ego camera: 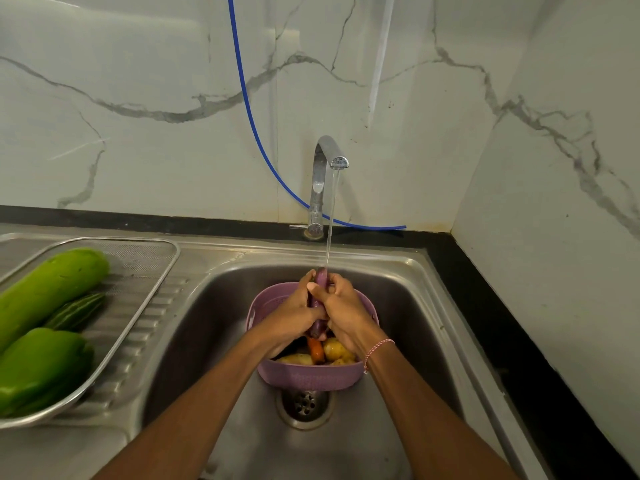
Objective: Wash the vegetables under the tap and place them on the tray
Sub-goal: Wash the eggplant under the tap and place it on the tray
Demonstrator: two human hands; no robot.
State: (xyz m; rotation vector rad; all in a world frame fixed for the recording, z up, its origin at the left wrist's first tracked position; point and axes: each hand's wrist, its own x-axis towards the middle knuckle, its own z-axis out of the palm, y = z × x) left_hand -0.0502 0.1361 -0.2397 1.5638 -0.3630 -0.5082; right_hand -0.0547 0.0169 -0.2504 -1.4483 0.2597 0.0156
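A long purple eggplant (pixel 319 299) is held upright under the water running from the chrome tap (pixel 323 174). My left hand (pixel 294 313) and my right hand (pixel 341 310) are both wrapped around it, above a purple colander (pixel 308 375) that stands in the steel sink (pixel 408 306). Inside the colander lie a carrot (pixel 316 349) and potatoes (pixel 336 349). On the drainboard at left, a steel mesh tray (pixel 138 299) holds a large green gourd (pixel 48 289), a ridged gourd (pixel 76 311) and a green bell pepper (pixel 38 368).
The sink drain (pixel 304 403) shows just in front of the colander. A blue hose (pixel 256 133) hangs down the marble wall and lies along the black counter edge (pixel 485 296) behind the tap. A marble side wall closes the right.
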